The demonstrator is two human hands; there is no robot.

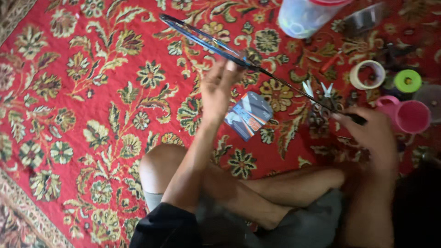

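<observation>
Two hands hold a badminton racket (216, 43) above the red floral carpet (92, 92). Raised, the left hand (218, 87) has loosely spread fingers touching the frame where it meets the thin shaft, while the right hand (372, 135) is closed around the handle end. Beneath the shaft lies a blue card packet (249, 115). Scissors (321, 94), a tape roll (367, 74) and a pink cup (409, 115) sit toward the carpet's far right corner.

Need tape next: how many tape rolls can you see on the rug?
2: a white tape roll right of the racket shaft, and a green roll beside it, above the pink cup. Others may hide in the clutter.
</observation>
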